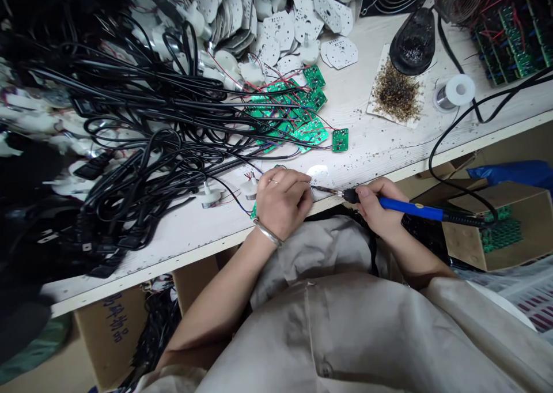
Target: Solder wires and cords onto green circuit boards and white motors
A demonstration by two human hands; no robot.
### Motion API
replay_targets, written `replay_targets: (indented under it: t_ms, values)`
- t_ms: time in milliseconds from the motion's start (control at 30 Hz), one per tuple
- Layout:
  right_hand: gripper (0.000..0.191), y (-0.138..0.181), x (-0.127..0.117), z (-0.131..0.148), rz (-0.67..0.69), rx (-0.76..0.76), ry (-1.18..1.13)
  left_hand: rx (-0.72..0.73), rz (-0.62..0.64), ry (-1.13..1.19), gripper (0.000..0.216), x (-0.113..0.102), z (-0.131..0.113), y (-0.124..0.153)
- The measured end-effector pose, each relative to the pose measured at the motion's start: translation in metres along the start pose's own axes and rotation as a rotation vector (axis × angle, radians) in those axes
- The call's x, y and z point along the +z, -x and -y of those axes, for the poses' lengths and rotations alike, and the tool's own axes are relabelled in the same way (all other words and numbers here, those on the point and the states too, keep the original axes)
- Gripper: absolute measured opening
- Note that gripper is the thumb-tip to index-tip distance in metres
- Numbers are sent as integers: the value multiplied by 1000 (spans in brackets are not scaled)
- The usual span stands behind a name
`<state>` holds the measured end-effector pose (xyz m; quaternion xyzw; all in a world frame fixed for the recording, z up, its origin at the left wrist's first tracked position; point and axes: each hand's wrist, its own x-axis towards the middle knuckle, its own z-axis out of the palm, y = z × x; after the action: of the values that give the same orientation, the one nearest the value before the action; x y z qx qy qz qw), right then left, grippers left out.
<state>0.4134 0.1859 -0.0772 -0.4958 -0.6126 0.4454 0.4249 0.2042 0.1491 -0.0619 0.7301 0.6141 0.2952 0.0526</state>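
My right hand (382,206) is closed around a soldering iron with a blue handle (410,208). The iron's tip points left and reaches the fingertips of my left hand (285,200). That hand is curled low over the bench near its front edge, and whatever its fingers pinch is hidden. A sliver of green circuit board (253,210) shows beside its wrist, with a wire running to it. Just left of the hand are two small white motors (210,196) with thin wires. A single green circuit board (340,140) lies beyond my hands on its wires.
Black power cables (173,116) cover the bench's left side, leading toward piled green circuit boards (294,113). White plates (280,30) are heaped behind. At the right are a solder spool (455,93), a black iron stand (413,41) and the iron's looping cord (436,145).
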Motion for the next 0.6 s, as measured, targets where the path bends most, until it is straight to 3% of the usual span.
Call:
replay_targets:
  t_ms: [167,333,467,600]
  values:
    - [31,-3,0,8,7,73,-32,18,-22,-7,7,1,0,1]
    - [33,-7,6,18,-119,105,-260,28,-24,-7,8,1,0,0]
    - [37,-10,10,21,-164,102,-310,-9,-1,1,9,0,-1,0]
    - [33,-10,9,14,-118,25,-336,-12,18,-3,10,1,0,0]
